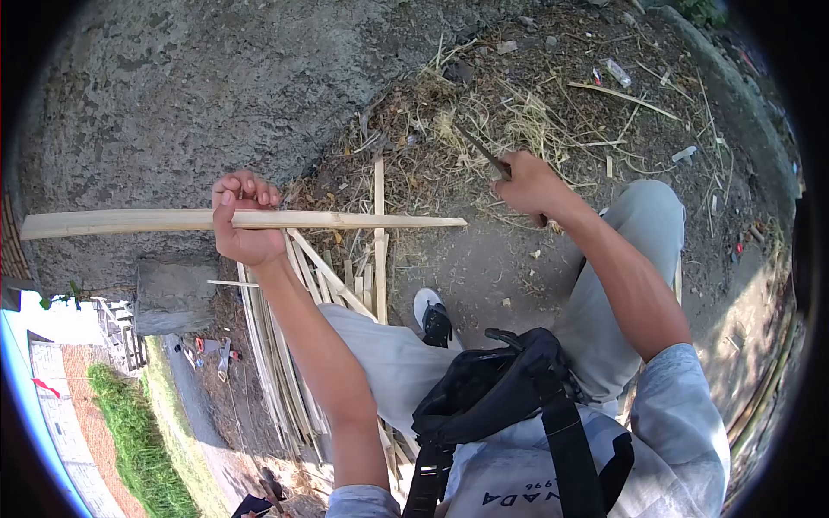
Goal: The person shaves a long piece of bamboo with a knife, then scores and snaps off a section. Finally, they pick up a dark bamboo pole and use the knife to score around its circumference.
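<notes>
My left hand (249, 226), palm up with the thumb over the front, holds a long pale bamboo strip (363, 221) crosswise. Its wide end reaches far left and its narrow tip ends in front of me, left of my right hand. The fingers are curled, not pressed tight. My right hand (528, 192) is closed round the handle of a knife (482, 148), whose dark narrow blade points up and left, away from the strip. A gap separates blade and strip. Below my left forearm, more split bamboo strips (278, 363) lie in a bundle on the ground.
Thin shavings (527, 125) are heaped on the dirt ahead, with a plastic bottle (618, 72) and loose slats beyond. A rough grey wall (207, 104) rises at the upper left, with a concrete block (177, 293) beside it. A black bag (501, 388) hangs at my front.
</notes>
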Motion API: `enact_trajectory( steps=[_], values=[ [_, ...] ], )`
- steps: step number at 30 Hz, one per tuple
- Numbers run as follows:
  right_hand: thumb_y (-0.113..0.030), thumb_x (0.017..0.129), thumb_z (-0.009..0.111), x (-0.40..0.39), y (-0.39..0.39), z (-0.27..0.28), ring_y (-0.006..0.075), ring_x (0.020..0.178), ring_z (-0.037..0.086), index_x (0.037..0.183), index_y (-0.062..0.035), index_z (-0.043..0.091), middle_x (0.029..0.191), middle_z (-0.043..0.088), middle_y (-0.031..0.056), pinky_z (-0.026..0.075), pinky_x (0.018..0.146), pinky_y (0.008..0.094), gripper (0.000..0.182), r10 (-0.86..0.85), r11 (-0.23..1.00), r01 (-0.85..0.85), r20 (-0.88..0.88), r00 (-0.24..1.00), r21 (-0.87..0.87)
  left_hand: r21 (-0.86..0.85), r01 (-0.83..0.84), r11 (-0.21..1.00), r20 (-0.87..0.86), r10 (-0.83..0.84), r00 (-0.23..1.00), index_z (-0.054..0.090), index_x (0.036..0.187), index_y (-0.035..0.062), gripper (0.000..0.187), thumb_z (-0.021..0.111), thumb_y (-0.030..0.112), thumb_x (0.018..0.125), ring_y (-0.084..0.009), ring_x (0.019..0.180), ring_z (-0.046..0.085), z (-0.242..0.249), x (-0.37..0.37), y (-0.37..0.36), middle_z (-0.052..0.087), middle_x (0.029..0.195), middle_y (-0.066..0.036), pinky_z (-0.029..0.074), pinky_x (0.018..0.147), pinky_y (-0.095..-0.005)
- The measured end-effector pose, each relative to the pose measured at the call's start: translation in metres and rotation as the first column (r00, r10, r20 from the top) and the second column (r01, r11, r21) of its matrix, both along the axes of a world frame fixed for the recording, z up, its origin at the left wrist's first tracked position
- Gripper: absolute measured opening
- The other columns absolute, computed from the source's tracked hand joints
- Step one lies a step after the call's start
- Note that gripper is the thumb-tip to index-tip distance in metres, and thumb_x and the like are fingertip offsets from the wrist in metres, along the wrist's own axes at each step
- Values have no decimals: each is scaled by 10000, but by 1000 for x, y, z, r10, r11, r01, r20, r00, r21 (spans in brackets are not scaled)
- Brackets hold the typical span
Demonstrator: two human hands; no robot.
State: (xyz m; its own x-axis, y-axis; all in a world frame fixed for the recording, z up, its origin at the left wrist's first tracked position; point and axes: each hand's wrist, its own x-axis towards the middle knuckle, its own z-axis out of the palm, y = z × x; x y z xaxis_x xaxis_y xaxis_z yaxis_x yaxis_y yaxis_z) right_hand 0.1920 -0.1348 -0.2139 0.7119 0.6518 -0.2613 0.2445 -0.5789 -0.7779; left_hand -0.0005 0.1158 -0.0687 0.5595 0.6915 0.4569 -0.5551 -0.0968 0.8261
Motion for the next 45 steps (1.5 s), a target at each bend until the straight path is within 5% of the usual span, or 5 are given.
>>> enact_trajectory(
  steps=[5,10,15,22,45],
  values=[
    [-183,840,604,-2,1,-20,350,634,618,982,69,586,695,619,236,455,618,429,290,86,987,-86,-8,996,-135,-30,-7,1000,-22,6,1000,284,612,140,340,447,262,884,-118,495,258,-1,-12,13,247,537,4,249,460,-273],
    [-190,907,570,-71,2,29,421,643,623,1159,124,513,662,604,273,486,622,460,407,38,942,-62,80,996,329,13,-60,998,-10,60,998,253,617,149,334,439,238,880,-99,464,205,-7,-6,-9,220,516,10,183,426,-260],
    [-242,946,508,-121,33,32,452,643,596,1039,87,568,645,587,272,472,628,494,346,252,853,-229,15,968,469,47,128,991,-4,-128,992,257,640,143,290,475,210,819,-102,467,174,-10,-4,-24,217,518,11,179,442,-276],
    [-206,956,471,-157,42,18,471,573,570,939,47,613,591,559,261,466,581,508,291,112,828,-142,89,990,542,37,294,955,29,-295,955,270,632,132,265,503,179,749,-101,460,153,-15,-18,-19,227,493,5,149,451,-299],
    [-309,979,420,-151,76,-23,478,627,601,758,48,636,591,563,293,511,662,528,472,216,920,-206,6,976,333,89,275,957,65,-281,958,263,607,125,229,488,98,638,-102,443,168,-24,-50,-21,243,477,-6,158,435,-295]
  ],
)
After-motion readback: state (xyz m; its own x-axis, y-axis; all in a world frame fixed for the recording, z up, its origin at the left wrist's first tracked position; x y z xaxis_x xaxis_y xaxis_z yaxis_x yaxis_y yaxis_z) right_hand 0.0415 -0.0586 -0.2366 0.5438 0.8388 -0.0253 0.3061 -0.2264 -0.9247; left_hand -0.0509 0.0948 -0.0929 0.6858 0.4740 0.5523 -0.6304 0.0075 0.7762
